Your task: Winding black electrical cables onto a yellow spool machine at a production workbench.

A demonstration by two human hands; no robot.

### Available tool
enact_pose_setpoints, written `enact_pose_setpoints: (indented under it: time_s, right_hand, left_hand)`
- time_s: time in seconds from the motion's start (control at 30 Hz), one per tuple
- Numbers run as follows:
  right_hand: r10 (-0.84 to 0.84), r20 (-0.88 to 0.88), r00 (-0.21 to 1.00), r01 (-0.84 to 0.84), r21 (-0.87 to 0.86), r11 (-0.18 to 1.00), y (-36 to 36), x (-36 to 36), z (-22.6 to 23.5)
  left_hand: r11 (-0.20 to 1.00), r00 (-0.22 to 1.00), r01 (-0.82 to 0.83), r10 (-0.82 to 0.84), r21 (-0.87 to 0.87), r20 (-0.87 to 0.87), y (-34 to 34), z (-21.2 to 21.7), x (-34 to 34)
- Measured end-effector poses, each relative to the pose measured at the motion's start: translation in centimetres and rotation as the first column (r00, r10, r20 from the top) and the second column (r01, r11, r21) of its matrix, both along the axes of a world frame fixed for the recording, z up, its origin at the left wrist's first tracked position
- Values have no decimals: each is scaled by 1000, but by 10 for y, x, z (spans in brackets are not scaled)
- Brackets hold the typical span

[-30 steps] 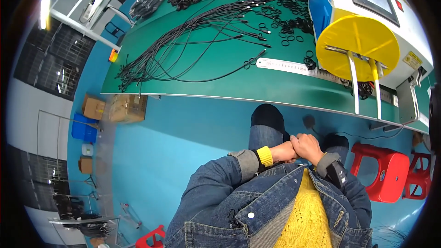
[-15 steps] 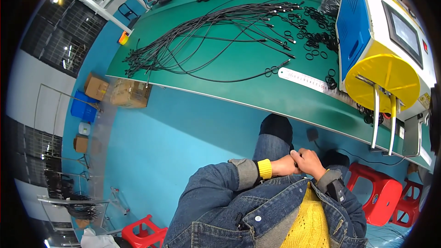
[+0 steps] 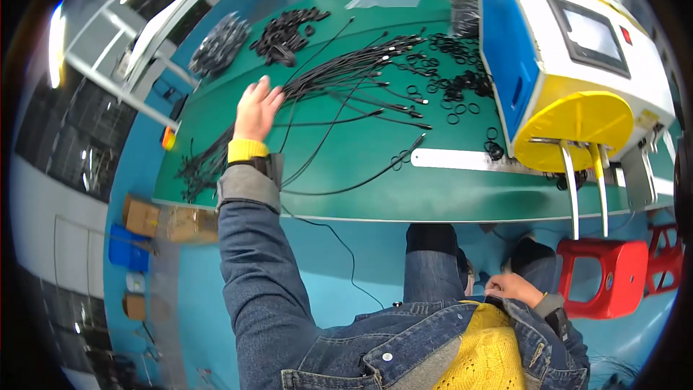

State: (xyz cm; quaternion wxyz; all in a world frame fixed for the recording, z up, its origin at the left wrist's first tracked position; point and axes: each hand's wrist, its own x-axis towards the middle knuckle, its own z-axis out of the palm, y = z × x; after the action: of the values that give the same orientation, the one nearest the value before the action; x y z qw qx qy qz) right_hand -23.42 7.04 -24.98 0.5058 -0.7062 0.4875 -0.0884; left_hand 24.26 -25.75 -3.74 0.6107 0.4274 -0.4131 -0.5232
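My left hand [image 3: 256, 107] reaches out over the green table mat [image 3: 375, 173], fingers spread, right above a bundle of long black cables [image 3: 339, 79] that fans across the mat. It holds nothing. My right hand [image 3: 514, 289] stays low by my lap, at the hem of my denim jacket, fingers curled; whether it holds anything is hidden. Small black rubber rings [image 3: 455, 87] lie scattered to the right of the cables.
A white, blue and yellow machine [image 3: 577, 72] with a screen stands at the table's right. A steel ruler [image 3: 469, 162] lies near the front edge. Piles of black rings [image 3: 289, 29] sit at the back. Red stools [image 3: 603, 274] and cardboard boxes [image 3: 170, 220] are on the blue floor.
My left hand has left my lap, where it was clasped with the right, and stretched forward onto the cable bundle. The view has shifted closer over the table.
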Motion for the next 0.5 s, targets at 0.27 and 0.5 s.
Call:
enact_pose_setpoints:
  time_s: [0.27, 0.5]
  right_hand:
    - [446, 563, 696, -95, -544, 834, -60, 77, 215]
    - [473, 659, 584, 53, -613, 789, -44, 77, 283]
  left_hand:
    - [942, 707, -277, 67, 189, 704, -19, -79, 25]
    - [929, 271, -327, 267, -173, 925, -65, -136, 196]
